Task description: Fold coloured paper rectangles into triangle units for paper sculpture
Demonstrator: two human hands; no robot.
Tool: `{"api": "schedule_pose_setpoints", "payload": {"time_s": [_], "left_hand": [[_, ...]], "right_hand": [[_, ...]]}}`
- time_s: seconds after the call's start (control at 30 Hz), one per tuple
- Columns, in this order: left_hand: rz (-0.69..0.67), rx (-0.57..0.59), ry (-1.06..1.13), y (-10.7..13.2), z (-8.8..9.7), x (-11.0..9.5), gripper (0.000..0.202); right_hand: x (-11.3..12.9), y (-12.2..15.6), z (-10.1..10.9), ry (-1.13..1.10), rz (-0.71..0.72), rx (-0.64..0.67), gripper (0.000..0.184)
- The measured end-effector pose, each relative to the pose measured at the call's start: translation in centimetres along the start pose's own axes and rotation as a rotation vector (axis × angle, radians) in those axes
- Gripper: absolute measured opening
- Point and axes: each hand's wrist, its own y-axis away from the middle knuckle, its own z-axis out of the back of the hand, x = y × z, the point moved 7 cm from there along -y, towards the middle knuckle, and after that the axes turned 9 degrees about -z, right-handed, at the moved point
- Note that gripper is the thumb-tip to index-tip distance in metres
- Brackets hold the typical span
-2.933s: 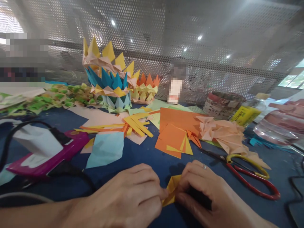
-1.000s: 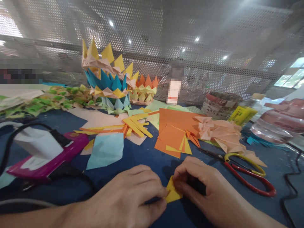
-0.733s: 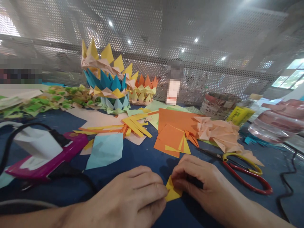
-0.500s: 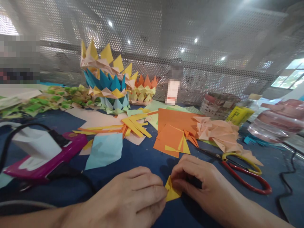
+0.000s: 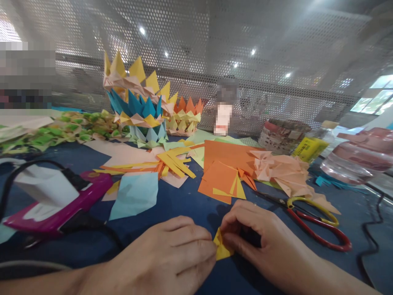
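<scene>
A small piece of folded yellow paper [image 5: 223,249] lies between my hands near the front of the blue table. My right hand [image 5: 253,231] pinches its upper right part between thumb and fingers. From the other side my left hand [image 5: 181,250] holds the paper's left edge, its fingers pressed together and its thumb hidden. Beyond them lie orange paper squares [image 5: 216,180] with yellow slips [image 5: 235,186] on top. Scissors with one red and one yellow handle [image 5: 321,231] rest just right of my right hand.
Folded paper crowns [image 5: 144,106] stand at the back left. A light blue sheet [image 5: 135,194] and yellow strips [image 5: 176,162] lie mid-table. On the left sits a purple power strip [image 5: 92,186] with cables. Crumpled peach paper [image 5: 282,172], a bottle [image 5: 316,141] and a pink clear container [image 5: 356,157] stand right.
</scene>
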Motion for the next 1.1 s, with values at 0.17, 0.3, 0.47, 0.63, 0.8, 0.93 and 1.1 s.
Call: {"api": "schedule_pose_setpoints", "payload": {"time_s": [0.17,0.3,0.47,0.63,0.8,0.93,1.1], "left_hand": [[-0.009,-0.010,0.001,0.11,-0.04,-0.10,0.042],[-0.011,0.044,-0.001,-0.01,-0.25,0.02,0.043],[0.020,0.008,-0.008,-0.09,-0.01,0.08,0.042],[0.046,-0.026,-0.013,-0.20,0.16,-0.02,0.042],[0.059,-0.053,-0.012,-0.21,0.06,0.06,0.037],[0.062,-0.073,0.079,-0.08,-0.44,0.41,0.037],[0.033,-0.048,0.085,-0.01,-0.03,0.04,0.040]], "right_hand": [[0.26,-0.15,-0.08,0.024,-0.007,0.016,0.005],[0.39,0.03,-0.25,0.060,-0.013,-0.015,0.009],[0.31,0.15,-0.60,0.107,-0.032,-0.047,0.012],[0.27,0.10,-0.68,0.089,-0.071,-0.048,0.013],[0.29,0.16,-0.65,0.075,-0.096,-0.065,0.019],[0.50,0.13,-0.66,0.066,-0.082,-0.068,0.020],[0.62,0.22,-0.45,0.060,-0.089,-0.060,0.020]]}}
